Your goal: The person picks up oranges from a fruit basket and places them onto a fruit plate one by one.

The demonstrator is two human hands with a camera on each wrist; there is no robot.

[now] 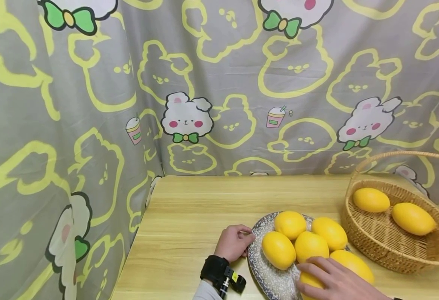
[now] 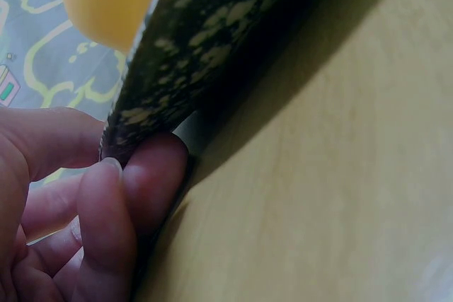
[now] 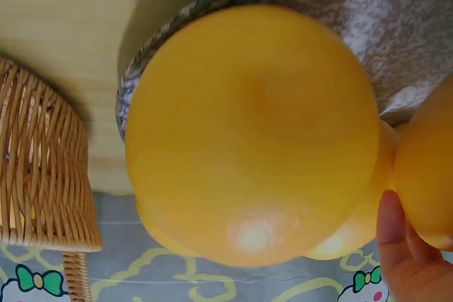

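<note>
We're seeing open tabletop (image 1: 181, 235) left of the speckled plate (image 1: 256, 254); our left hand (image 1: 235, 242) is pinching its rim (image 2: 129, 107), our right hand (image 1: 339, 278) grasping a lemon (image 1: 311, 280).

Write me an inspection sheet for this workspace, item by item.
Surface: pale wood-grain table.
Job's things: six yellow fruits visible on a speckled plate; two more in the wicker basket to the right.
Clutter: nothing seen.
Hands: left hand pinches the plate's rim; right hand grips one of the plate's fruits.
Cables: a small plug or lead at the left wrist strap, unclear which.
Surroundings: grey cartoon-print curtain behind and left.
</note>
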